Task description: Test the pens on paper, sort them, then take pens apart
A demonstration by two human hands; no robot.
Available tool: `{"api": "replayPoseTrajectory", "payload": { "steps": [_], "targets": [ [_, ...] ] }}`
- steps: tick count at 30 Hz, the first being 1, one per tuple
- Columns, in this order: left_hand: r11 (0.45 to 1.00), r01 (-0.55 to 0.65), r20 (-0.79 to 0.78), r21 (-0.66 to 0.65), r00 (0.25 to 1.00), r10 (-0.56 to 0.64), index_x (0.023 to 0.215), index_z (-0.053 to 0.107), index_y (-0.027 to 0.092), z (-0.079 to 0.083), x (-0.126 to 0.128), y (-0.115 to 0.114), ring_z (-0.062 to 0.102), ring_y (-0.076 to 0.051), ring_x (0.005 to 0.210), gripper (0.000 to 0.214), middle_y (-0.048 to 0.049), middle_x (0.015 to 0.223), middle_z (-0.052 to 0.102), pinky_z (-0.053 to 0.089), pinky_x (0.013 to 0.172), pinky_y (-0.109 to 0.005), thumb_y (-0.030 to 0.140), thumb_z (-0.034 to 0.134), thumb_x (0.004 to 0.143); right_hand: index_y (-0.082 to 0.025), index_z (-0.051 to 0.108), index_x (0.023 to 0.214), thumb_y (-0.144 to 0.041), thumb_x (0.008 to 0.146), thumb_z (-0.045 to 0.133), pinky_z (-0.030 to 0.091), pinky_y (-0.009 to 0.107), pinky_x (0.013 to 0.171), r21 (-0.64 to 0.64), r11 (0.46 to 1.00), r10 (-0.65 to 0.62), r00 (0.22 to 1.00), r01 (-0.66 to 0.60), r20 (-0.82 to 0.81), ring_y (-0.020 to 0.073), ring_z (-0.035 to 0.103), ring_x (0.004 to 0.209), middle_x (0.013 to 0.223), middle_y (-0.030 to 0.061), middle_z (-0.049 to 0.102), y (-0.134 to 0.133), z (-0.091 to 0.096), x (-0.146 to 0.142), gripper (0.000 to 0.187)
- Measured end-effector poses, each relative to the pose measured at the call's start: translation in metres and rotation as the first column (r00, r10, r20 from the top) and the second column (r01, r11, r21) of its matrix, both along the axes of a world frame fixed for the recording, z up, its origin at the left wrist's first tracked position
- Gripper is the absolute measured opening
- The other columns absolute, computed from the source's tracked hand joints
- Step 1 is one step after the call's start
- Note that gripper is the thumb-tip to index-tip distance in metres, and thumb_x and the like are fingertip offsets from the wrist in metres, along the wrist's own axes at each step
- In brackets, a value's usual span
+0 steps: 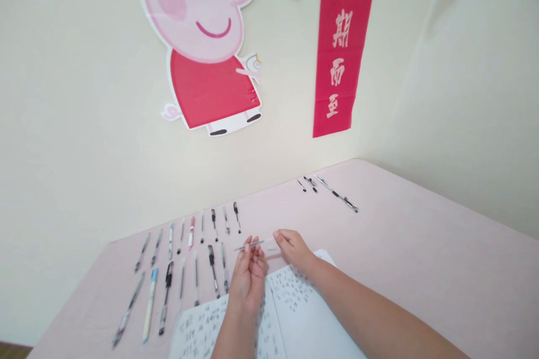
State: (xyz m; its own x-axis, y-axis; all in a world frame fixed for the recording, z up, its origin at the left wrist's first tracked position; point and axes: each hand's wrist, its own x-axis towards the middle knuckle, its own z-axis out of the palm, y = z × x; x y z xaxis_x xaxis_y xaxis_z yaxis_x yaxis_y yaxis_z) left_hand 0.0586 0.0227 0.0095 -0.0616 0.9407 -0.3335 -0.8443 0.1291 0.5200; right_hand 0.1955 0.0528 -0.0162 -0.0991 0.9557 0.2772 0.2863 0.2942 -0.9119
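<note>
My left hand (249,269) is turned palm up above the open notebook (311,314). Its thumb and fingers are closed on a thin grey pen refill (256,244), which lies nearly level and points left. To its right, my right hand (295,247) pinches a see-through plastic piece (272,247), whose exact kind I cannot make out. The refill's right end meets or overlaps this piece. Handwriting covers the notebook's left page and the upper part of its right page.
Two rows of pens and refills lie on the pink tabletop to the left, among them a black capped pen (167,297) and a blue-capped pen (149,305). Small black pen parts (310,182) and a long pen (337,194) lie near the wall (286,146).
</note>
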Motion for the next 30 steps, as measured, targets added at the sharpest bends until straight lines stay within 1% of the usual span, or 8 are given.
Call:
{"api": "replayPoseTrajectory", "payload": {
  "steps": [2, 3, 6, 9, 12, 16, 21, 30],
  "targets": [
    [0.999, 0.050, -0.051, 0.018, 0.997, -0.049, 0.090, 0.062, 0.011, 0.000, 0.002, -0.001, 0.063, -0.007, 0.068, 0.021, -0.0084, 0.089, 0.067, 0.055, 0.065, -0.016, 0.003, 0.044, 0.085, -0.020, 0.037, 0.055, -0.062, 0.084, 0.032, 0.026, 0.024, 0.052, -0.024, 0.999, 0.029, 0.999, -0.030, -0.031, 0.0112, 0.034, 0.053, 0.054, -0.0034, 0.035, -0.001, 0.002, -0.001, 0.051],
    [0.998, 0.055, -0.076, 0.021, 0.996, -0.054, 0.090, 0.063, 0.011, 0.000, 0.003, -0.002, 0.063, -0.007, 0.068, 0.021, -0.0083, 0.089, 0.067, 0.055, 0.065, -0.016, 0.003, 0.044, 0.085, -0.020, 0.037, 0.055, -0.062, 0.084, 0.032, 0.026, 0.024, 0.051, -0.034, 0.999, 0.039, 0.998, -0.040, -0.046, 0.0112, 0.033, 0.053, 0.054, -0.0034, 0.035, -0.002, 0.003, -0.001, 0.051],
    [0.999, 0.034, -0.113, 0.026, 0.993, -0.031, 0.086, 0.063, 0.011, 0.000, 0.004, -0.002, 0.062, -0.006, 0.066, 0.020, -0.0070, 0.086, 0.067, 0.055, 0.064, -0.016, 0.003, 0.044, 0.085, -0.020, 0.037, 0.055, -0.062, 0.084, 0.031, 0.026, 0.025, 0.052, -0.055, 0.997, 0.054, 0.995, -0.058, -0.083, 0.0111, 0.032, 0.053, 0.054, -0.0035, 0.033, -0.004, 0.008, -0.002, 0.051],
    [1.000, 0.007, -0.113, 0.025, 0.994, -0.005, 0.083, 0.063, 0.011, 0.000, 0.003, -0.002, 0.062, -0.006, 0.065, 0.020, -0.0069, 0.084, 0.067, 0.054, 0.063, -0.016, 0.004, 0.045, 0.085, -0.020, 0.036, 0.055, -0.061, 0.083, 0.033, 0.026, 0.024, 0.053, -0.054, 0.997, 0.054, 0.995, -0.058, -0.079, 0.0111, 0.032, 0.054, 0.054, -0.0037, 0.033, -0.004, 0.011, -0.001, 0.049],
    [1.000, 0.002, -0.115, 0.012, 0.993, 0.000, 0.083, 0.063, 0.010, -0.003, 0.003, -0.002, 0.062, -0.007, 0.065, 0.017, -0.0076, 0.084, 0.067, 0.054, 0.063, -0.017, 0.005, 0.047, 0.084, -0.020, 0.036, 0.055, -0.061, 0.082, 0.035, 0.026, 0.025, 0.052, -0.058, 0.997, 0.050, 0.997, -0.054, -0.066, 0.0111, 0.032, 0.054, 0.055, -0.0037, 0.032, -0.004, 0.011, -0.001, 0.049],
    [1.000, -0.001, -0.138, -0.018, 0.990, -0.001, 0.082, 0.063, 0.010, -0.008, 0.003, -0.001, 0.063, -0.008, 0.063, 0.013, -0.0067, 0.076, 0.067, 0.054, 0.061, -0.016, 0.006, 0.051, 0.083, -0.020, 0.034, 0.055, -0.060, 0.081, 0.035, 0.027, 0.025, 0.052, -0.062, 0.997, 0.044, 0.996, -0.049, -0.073, 0.0110, 0.032, 0.053, 0.055, -0.0036, 0.032, -0.003, 0.010, 0.000, 0.048],
    [1.000, -0.016, -0.163, -0.003, 0.987, 0.015, 0.080, 0.064, 0.010, -0.010, 0.004, -0.001, 0.064, -0.009, 0.064, 0.008, -0.0068, 0.077, 0.067, 0.054, 0.061, -0.016, 0.007, 0.056, 0.080, -0.021, 0.034, 0.055, -0.059, 0.082, 0.035, 0.027, 0.024, 0.052, -0.032, 0.999, 0.039, 0.997, -0.041, -0.067, 0.0110, 0.031, 0.053, 0.054, -0.0038, 0.031, -0.003, 0.010, 0.001, 0.047],
    [0.998, -0.063, -0.202, -0.030, 0.978, 0.056, 0.073, 0.063, 0.009, -0.010, 0.005, 0.001, 0.063, -0.008, 0.059, 0.013, -0.0057, 0.069, 0.066, 0.053, 0.059, -0.016, 0.007, 0.053, 0.082, -0.020, 0.032, 0.055, -0.053, 0.084, 0.036, 0.027, 0.024, 0.052, 0.021, 0.997, 0.073, 0.996, -0.072, -0.052, 0.0108, 0.033, 0.054, 0.055, -0.0040, 0.031, -0.003, 0.009, 0.002, 0.044]
  ]
}}
